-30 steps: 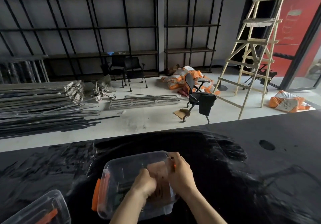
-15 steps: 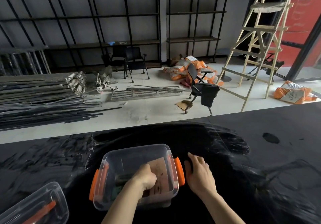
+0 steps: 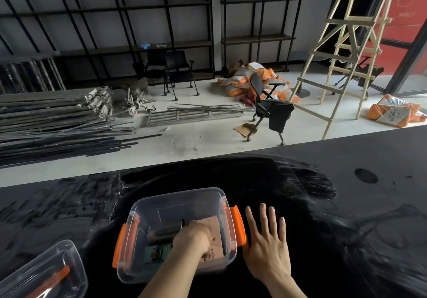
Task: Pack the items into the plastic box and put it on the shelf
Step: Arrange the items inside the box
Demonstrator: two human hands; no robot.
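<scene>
— Clear plastic box with orange side latches, sitting on the black tabletop, open-topped, no lid on it.

— And inside the box?

— Left hand reaching down into it, fingers curled and clenched over a brown cardboard packet; probably pressing or seating it so it lies flat against the box's right wall. Beside the packet, toward the box's left, a dark cylindrical item and a green-labelled pack beneath the wrist.

— Right hand?

— Just right of the box, flat on the tabletop, right hand with fingers spread and released, holding nothing. Thumb side close against the box's right latch; likely bracing so the box does not slide while the other hand pushes.

— Anything left to pack?

— Hard to say. Left of the box, at the picture's edge, a second clear container or lid with an orange strip; cannot tell which. Looks like the natural next piece if it is the lid.

— And the shelf?

— Far beyond the box, black metal shelving along the back wall, well apart across a cluttered floor. Packing not finished, closing and carrying not yet begun.
</scene>
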